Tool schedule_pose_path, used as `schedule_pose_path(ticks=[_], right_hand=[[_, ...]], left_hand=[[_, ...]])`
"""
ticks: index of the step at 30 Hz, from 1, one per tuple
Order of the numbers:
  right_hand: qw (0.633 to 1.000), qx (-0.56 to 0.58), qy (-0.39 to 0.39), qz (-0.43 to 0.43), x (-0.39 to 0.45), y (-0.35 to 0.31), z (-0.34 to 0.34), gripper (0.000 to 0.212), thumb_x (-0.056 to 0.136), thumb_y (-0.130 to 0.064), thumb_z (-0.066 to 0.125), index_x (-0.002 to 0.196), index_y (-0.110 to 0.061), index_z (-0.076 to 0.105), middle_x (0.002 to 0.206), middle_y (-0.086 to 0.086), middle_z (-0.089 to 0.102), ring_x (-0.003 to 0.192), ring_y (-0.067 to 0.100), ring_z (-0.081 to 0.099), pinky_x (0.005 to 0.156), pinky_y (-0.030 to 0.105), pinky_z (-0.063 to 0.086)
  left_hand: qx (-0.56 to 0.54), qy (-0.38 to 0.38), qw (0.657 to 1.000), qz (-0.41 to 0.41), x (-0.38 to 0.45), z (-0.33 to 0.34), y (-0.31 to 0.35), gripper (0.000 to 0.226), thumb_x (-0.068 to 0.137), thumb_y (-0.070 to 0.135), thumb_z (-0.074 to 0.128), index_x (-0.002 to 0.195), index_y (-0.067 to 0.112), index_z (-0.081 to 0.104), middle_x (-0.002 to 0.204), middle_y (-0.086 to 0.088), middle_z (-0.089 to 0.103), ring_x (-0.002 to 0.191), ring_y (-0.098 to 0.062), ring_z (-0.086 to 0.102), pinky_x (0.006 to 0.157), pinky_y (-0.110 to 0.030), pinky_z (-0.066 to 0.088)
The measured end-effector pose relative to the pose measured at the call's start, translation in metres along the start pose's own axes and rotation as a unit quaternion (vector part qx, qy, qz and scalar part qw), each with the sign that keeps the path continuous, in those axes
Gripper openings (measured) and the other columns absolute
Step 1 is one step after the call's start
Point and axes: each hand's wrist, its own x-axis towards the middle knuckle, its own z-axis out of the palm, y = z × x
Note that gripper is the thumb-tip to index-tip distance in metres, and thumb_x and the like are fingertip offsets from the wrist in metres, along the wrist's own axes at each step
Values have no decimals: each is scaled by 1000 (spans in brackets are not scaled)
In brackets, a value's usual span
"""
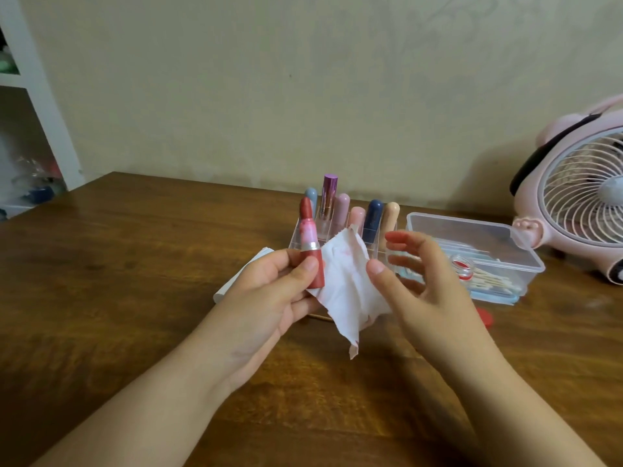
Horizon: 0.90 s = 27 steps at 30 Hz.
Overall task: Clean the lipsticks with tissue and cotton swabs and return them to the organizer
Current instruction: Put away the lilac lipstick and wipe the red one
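Note:
My left hand [269, 291] grips an uncapped red lipstick [309, 242] upright by its base, the pink-smeared bullet pointing up. A white tissue [347, 284] with faint pink stains hangs between both hands, its left edge tucked under my left fingers. My right hand [424, 291] has its fingers spread and relaxed behind the tissue, with the thumb touching the tissue's right edge. Just behind the hands stands the clear organizer [296, 237], holding several capped lipsticks [374, 217].
A clear plastic box [472, 230] of cotton swabs with a small red-rimmed jar sits at the right. A red cap [485, 318] lies beside my right hand. A pink desk fan [580, 203] stands far right, and a white tissue pack [236, 281] lies under my left hand.

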Motion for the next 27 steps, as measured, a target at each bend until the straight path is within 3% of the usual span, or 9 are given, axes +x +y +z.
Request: schedule_pose_path(ticks=[4,6,8,11,14,17,20,24,27], right_hand=[[979,-149,-14,-139,-4,-3,1,24,76,-53,58,99,-47,55,113,-32,41,113,-12,35,90,3,26],[979,-164,-74,-100,-6,-5,4,39,73,-60,58,109,-46,52,113,-33,41,111,-13,33,91,8,27],[981,-141,-128,-42,-7,-6,5,31,76,-54,62,103,-46,50,103,-33,49,100,-15,43,79,6,36],[992,-22,-119,22,-7,-9,3,10,81,-37,67,83,-29,63,77,-9,64,69,-5,56,57,6,41],[993,27,-97,60,-6,-12,-2,16,80,-33,68,81,-17,68,79,4,67,65,15,58,57,19,44],[990,18,-115,75,-6,-14,-5,12,80,-33,68,86,-23,67,86,-9,68,78,5,61,63,22,51],[987,14,-138,83,-7,-15,-5,12,80,-35,69,91,-35,65,88,-25,64,81,-5,59,61,14,48],[984,88,-126,95,-7,-19,-3,5,84,-32,64,83,-32,69,79,-19,67,70,-3,61,53,10,43],[983,127,-73,108,-7,-21,-3,18,89,-26,59,78,-22,73,69,-14,68,60,-4,58,49,8,42]], left_hand=[[-39,-25,999,-2,-1,1,2,35,83,19,54,116,10,59,106,-6,72,101,-18,68,91,-36,54],[-70,-41,997,2,-4,1,3,38,80,19,53,115,8,60,107,-10,72,101,-21,68,85,-34,56],[-87,-44,995,3,-5,1,3,37,79,19,54,114,7,60,108,-11,71,102,-22,68,83,-34,56],[-78,-29,996,13,-4,0,3,36,75,19,56,110,8,62,105,-8,72,100,-21,69,86,-35,54],[-20,-7,999,32,-3,-2,0,36,73,24,59,107,13,64,105,-3,73,102,-18,68,94,-39,52],[65,-1,997,50,-4,-3,-1,38,73,34,60,107,21,67,106,0,71,107,-15,64,104,-41,42],[58,-32,997,32,-5,-4,0,38,73,34,59,109,24,66,108,1,71,109,-14,63,105,-39,41],[89,-69,994,19,-4,-4,-2,38,77,30,58,112,18,66,110,-1,71,110,-15,63,107,-41,40],[106,-60,992,33,-3,-5,-5,39,74,31,60,109,15,68,109,-2,71,112,-18,61,108,-42,38]])
